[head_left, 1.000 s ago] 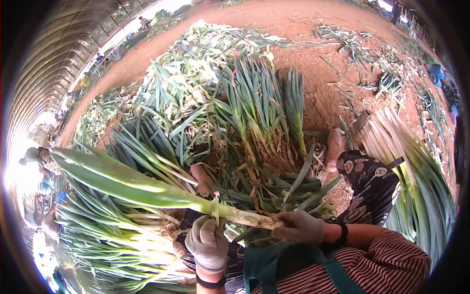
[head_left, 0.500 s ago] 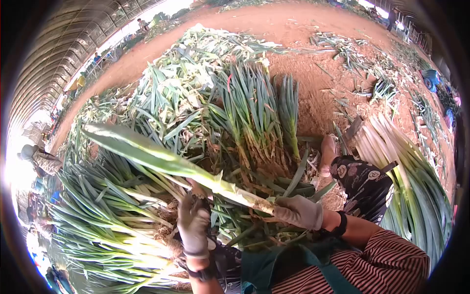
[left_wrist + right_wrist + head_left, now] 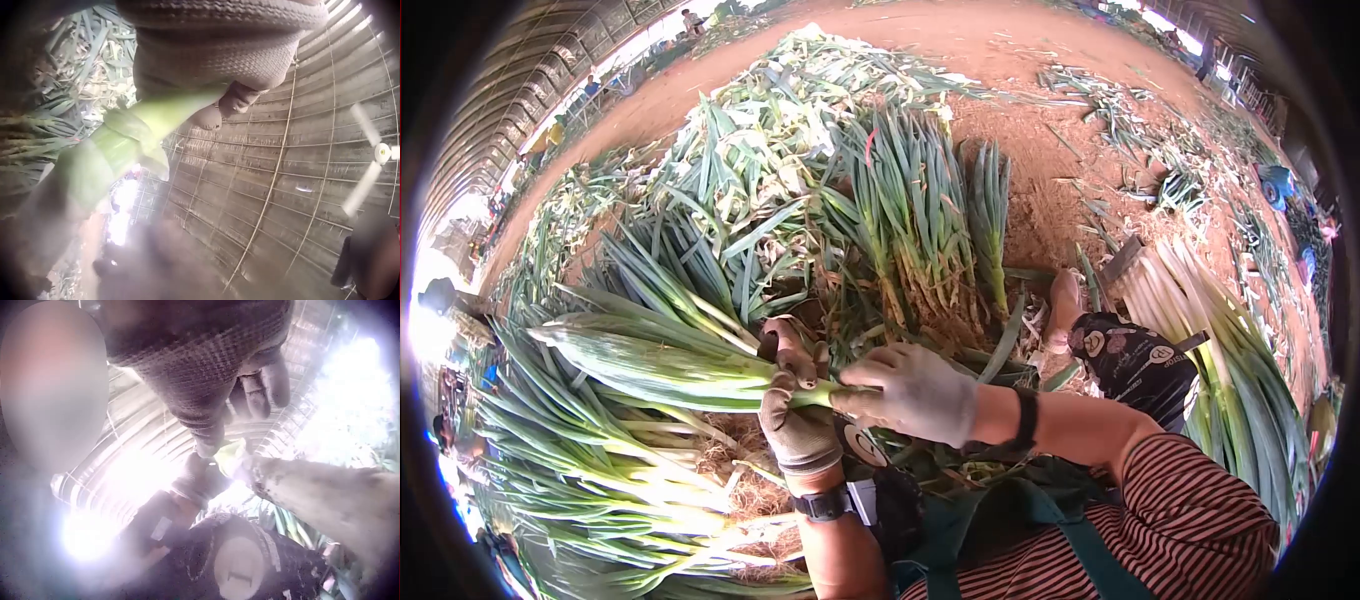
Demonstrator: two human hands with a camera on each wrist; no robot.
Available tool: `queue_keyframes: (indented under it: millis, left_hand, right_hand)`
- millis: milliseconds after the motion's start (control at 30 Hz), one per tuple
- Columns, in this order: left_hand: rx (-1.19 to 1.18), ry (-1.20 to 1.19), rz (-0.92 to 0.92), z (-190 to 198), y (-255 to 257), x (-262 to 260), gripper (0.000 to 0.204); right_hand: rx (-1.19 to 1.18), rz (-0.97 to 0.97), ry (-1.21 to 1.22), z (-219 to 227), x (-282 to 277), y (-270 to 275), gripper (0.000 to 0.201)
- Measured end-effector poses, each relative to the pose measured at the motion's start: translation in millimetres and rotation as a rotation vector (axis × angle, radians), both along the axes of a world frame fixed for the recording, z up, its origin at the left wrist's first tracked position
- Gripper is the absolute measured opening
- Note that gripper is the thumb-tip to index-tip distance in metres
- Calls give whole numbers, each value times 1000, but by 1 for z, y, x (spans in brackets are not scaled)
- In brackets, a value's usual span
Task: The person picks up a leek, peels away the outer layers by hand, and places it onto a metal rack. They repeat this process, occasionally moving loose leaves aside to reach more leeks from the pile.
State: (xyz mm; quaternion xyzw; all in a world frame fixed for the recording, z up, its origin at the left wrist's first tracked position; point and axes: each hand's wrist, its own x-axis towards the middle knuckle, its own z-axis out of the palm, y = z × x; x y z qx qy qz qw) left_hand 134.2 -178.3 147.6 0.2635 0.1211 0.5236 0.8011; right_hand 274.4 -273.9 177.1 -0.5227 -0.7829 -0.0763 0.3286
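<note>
A large green onion (image 3: 660,362) lies across the head view, its broad leaves to the left and its stalk toward the hands. The gloved left hand (image 3: 798,420) has its fingers curled round the stalk, also seen in the left wrist view as a knitted glove (image 3: 212,59) above the pale green stalk (image 3: 147,128). Close beside it on the right, the gloved right hand (image 3: 915,390) pinches the stalk and covers its lower end. In the right wrist view the right glove (image 3: 194,375) meets a small bit of green stalk (image 3: 231,456).
Rooted green onions (image 3: 630,490) are piled at the lower left. Trimmed leaves (image 3: 780,130) form a heap ahead, beside upright onions (image 3: 910,210). Pale-stalked onions (image 3: 1210,330) lie at the right, near a patterned trouser leg (image 3: 1125,360) and a bare foot (image 3: 1064,305).
The left hand, off the onion half a second ago, now grips its stalk. The right hand has moved left from the root end, close to the left hand. The onion has shifted left and lower.
</note>
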Motion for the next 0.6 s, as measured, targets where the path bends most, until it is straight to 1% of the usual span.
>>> queue_keyframes:
  millis: [33,133,167,267,300,400,467,533,567,600]
  left_hand:
    - [-66,-13,10,2,-1,-1,8]
    - [-28,17,40,4,-4,-10,9]
    - [-49,14,58,5,-6,-13,17]
    - [-42,-43,64,5,-2,-20,45]
    - [-30,-69,50,1,1,-21,62]
    - [-35,-14,83,3,-5,-16,57]
    - [-10,-85,97,-2,3,-23,55]
    - [-2,-189,105,-9,16,-38,54]
    - [-30,-108,144,-13,21,-46,55]
    - [-9,-114,133,-15,21,-51,53]
  right_hand:
    - [-92,60,44,-7,0,7,20]
    - [-60,34,-121,-8,2,-4,14]
    - [-94,95,-14,-9,9,-14,12]
    - [-131,27,63,-4,34,-54,14]
    - [-148,-26,66,-5,41,-65,15]
    - [-181,-191,72,-9,60,-100,18]
    - [-188,-310,50,-14,80,-126,19]
    - [-392,-458,-28,-33,110,-156,19]
    - [-652,-629,-259,-54,135,-172,20]
    - [-914,-794,-496,-53,142,-173,20]
